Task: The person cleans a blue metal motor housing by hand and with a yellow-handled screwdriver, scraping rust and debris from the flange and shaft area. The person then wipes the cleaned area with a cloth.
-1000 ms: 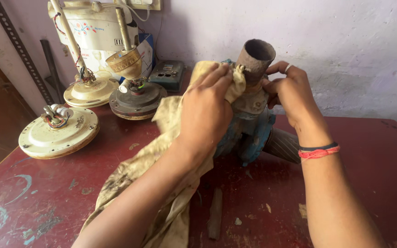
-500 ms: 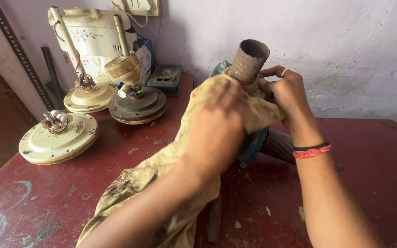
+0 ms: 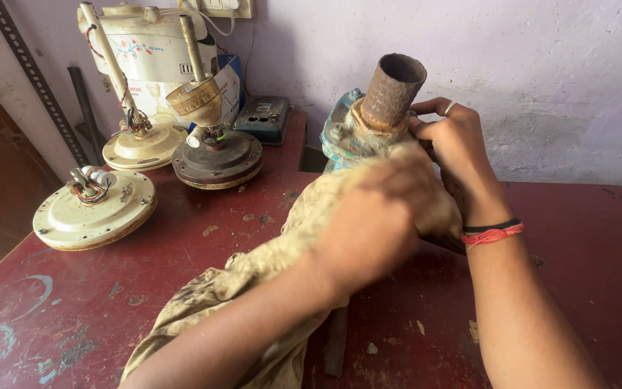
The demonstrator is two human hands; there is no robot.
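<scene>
- The left hand is clenched on a grimy, yellowed cotton rag and presses it against the body of a corroded blue-green metal pump, just below the pump's rusty brown pipe stub. A second ago that hand sat high, right beside the stub; now it is lower on the housing, so the wiping stroke has travelled downward and more of the top is uncovered.
- The right hand grasps the pump from its far right side, fingers curled just under the stub, holding it steady as it did before. A silver ring shows on one finger, and a black and a red thread band sit on the wrist.
- The pump stands upright on a worn red-painted wooden table, close to the pale wall.
- The rag's loose end trails from the pump toward the near table edge.
- Left of the pump stand a dark round fan motor, a cream fan motor with a rod and a cream disc-shaped motor housing.
- Behind these, left of the pump, sits a grey switch box.
</scene>
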